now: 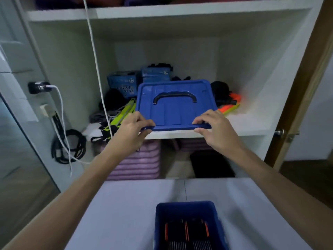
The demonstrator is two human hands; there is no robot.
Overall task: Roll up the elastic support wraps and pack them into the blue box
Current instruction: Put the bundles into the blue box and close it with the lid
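White cupboard shelves (248, 123) fill the background, the middle one crowded with blue cartons (122, 83), black straps and neon-yellow and orange gear, while a white cable (95, 56) hangs down in front. At the shelf's front edge a person holds the blue lid (173, 107) by its near rim, the lid tilted up toward the camera with its dark handle (174, 97) showing. The left hand (131, 127) pinches the rim's left end, fingers curled over the top and thumb beneath; the right hand (214, 129) grips the right end the same way. Neither grip is spread wide: both are clamped on the thin plastic edge. Below, on the pale worktop (126, 204), stands the open blue box (187, 208), with rolled black wraps (187, 231) striped in orange already lying side by side inside it. Judging by its look, the lid is light, stiff and somewhat slick, best carried by two opposite points on the rim, as here, or by the handle. The wraps appear soft and springy, likely to loosen unless packed snugly. Packing looks close to finished, with the lid apparently bound for the box.
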